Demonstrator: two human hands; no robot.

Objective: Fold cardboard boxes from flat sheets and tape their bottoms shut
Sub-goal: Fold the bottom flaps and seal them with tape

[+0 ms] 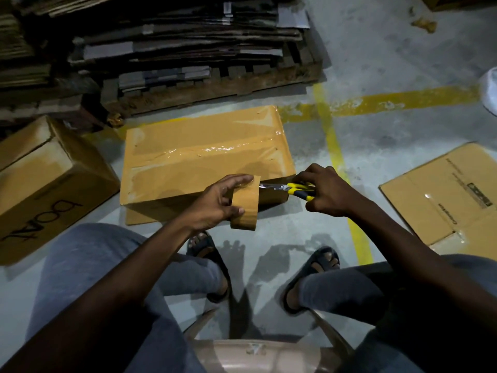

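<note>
- Concrete floor (390, 63), grey and crossed by worn yellow lines (336, 146), is seen under everything.
- Flat cardboard sheets (174, 36) are stacked high on a wooden pallet (215, 87) at the far left.
- Set on the floor in the middle, just near of the pallet, is the folded box (204, 160); its upturned face is covered with glossy clear tape (215, 150) along the centre seam and the edges.
- A second brown box (48, 184) with dark printed lettering is laid on its side at the left, apart from the middle box.
- One flattened sheet (441, 195) is spread on the floor at the right, beyond a yellow line.
- A brown tape roll (246, 208) is gripped by the left hand (215, 203), fingers over the top and thumb on the near side, at the box's near edge.
- Scissors (293, 188) with yellow and black handles are clasped in the right hand (328, 192), blades pointed left at the roll; the two hands are kept close but not touching.
</note>
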